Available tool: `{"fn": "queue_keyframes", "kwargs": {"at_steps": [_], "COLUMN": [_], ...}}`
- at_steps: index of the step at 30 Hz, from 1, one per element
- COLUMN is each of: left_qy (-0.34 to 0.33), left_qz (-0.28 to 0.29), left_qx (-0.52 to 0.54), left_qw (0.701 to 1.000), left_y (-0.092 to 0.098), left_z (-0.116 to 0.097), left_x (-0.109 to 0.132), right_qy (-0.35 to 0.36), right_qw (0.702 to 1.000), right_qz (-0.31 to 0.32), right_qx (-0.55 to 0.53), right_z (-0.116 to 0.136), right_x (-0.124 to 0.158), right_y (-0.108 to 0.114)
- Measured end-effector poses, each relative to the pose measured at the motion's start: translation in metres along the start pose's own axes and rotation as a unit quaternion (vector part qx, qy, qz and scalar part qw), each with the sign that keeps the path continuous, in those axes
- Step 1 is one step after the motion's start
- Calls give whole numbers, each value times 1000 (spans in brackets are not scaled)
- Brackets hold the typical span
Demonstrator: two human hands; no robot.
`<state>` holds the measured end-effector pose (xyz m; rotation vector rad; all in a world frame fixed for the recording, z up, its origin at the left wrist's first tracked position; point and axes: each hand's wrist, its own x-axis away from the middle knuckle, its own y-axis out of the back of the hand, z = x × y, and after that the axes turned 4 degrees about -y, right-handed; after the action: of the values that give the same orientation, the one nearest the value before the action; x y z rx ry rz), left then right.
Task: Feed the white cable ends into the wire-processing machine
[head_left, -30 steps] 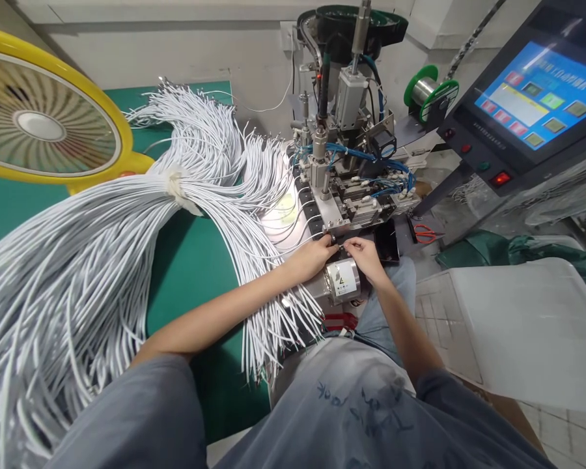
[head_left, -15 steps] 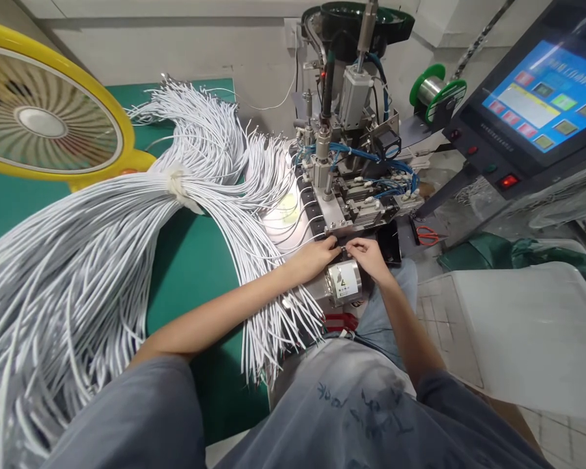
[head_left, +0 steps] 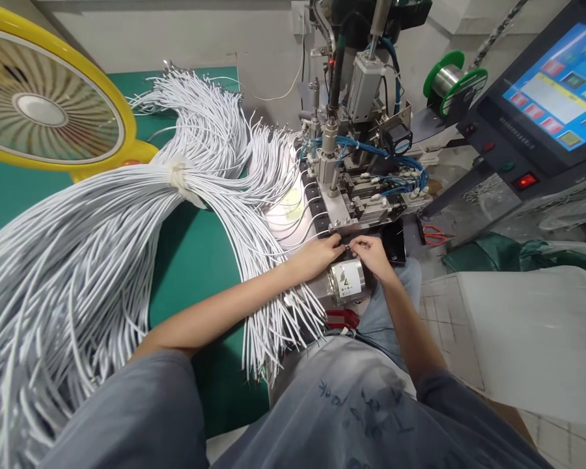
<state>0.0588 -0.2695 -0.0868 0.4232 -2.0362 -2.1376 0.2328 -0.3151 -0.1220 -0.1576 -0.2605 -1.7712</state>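
My left hand [head_left: 326,254] reaches over the loose ends of a large bundle of white cables [head_left: 234,228], fingers closed just in front of the machine [head_left: 339,189]. Facing it, my right hand [head_left: 372,255] pinches with thumb and forefinger. The fingertips of both hands nearly meet at a tiny pale piece [head_left: 348,246], too small to name. Directly below them sits a shiny metal cylinder [head_left: 348,280] with a white label. Several single white cables run into the black slotted block [head_left: 315,205] at the machine's left side.
A yellow fan [head_left: 127,124] stands at the left over the green tabletop [head_left: 185,267]. To the right are a solder wire spool [head_left: 448,83], a touchscreen panel [head_left: 551,98], red-handled scissors [head_left: 434,236] and a white bin lid [head_left: 532,326]. Red-handled pliers [head_left: 342,319] lie near my lap.
The view has shifted slightly, so the machine and screen sit further right and higher. Both hands stay together at the same spot before the machine, fingers still closed.
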Motion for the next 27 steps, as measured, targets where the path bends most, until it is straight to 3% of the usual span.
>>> {"fn": "queue_keyframes", "kwargs": {"at_steps": [4,12,16,20,24,27], "left_qy": [2,12,19,44,78,117], "left_qz": [2,17,58,102,108,112], "left_qx": [6,1,-7,-14,-5,-1], "left_qw": [1000,1000,998,994,991,987], "left_y": [2,7,18,32,38,35], "left_z": [-1,-6,-5,-6,-7,-6], "left_x": [1,1,0,1,4,5], "right_qy": [-44,-7,-24,5,33,79], "right_qw": [998,999,999,998,999,992], "right_qz": [23,-16,32,61,17,-79], "right_qx": [-44,-46,-26,11,35,51], "right_z": [0,-6,-5,-8,-15,-15], "right_x": [0,1,1,-3,-5,7], "right_y": [-2,-5,-5,-6,-4,-3]}}
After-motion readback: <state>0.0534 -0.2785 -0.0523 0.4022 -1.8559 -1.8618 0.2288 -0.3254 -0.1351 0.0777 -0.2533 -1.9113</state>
